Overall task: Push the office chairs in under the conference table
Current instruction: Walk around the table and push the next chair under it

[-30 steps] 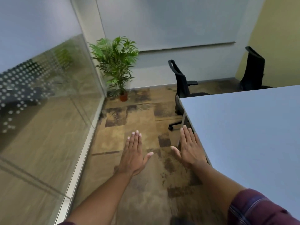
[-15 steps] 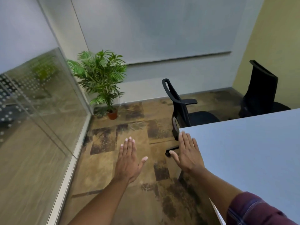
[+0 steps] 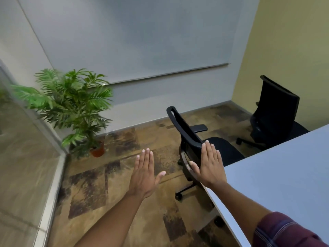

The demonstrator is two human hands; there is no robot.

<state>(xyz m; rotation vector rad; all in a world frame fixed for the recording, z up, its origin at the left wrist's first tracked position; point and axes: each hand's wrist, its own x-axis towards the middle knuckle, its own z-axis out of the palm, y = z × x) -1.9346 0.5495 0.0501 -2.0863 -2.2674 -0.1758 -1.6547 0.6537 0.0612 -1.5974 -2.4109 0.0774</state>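
Taking the worktop [image 3: 277,184] as your landmark: far to its left a potted plant [image 3: 71,111] stands in the corner by the glass wall [image 3: 23,166]. Your left hand [image 3: 145,173] hangs flat with fingers spread, grasping nothing, above the carpet left of the worktop's corner. Your right hand [image 3: 210,166] is likewise flat and released, held over that corner. The near chair [image 3: 194,145] sits just beyond your right hand, its seat partly behind the worktop's edge, backrest leaning left; you cannot tell whether your fingertips touch it. The far chair [image 3: 274,114] stands beyond the worktop's far edge, near the yellow wall [image 3: 293,50].
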